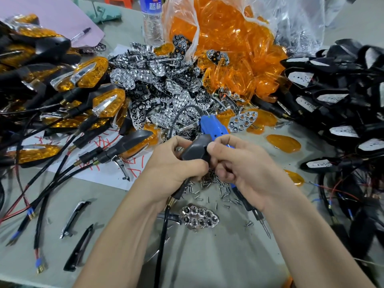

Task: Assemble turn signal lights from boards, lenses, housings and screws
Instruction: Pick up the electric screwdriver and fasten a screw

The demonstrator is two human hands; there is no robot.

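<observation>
On the grey table [218, 256] a chrome reflector [200, 217] lies; loose screws [218, 190] scatter just beyond it, trim strips [74, 217] left of it.

At left, heap of finished lights [62, 84]; at centre, mound of reflectors [162, 88]; behind it, bottle [152, 19] and bag of lenses [224, 38]; at right, stack of housings [336, 90]. Near edge: scatter of screws [223, 193] on table [207, 256], single reflector [200, 218] just before it.
</observation>
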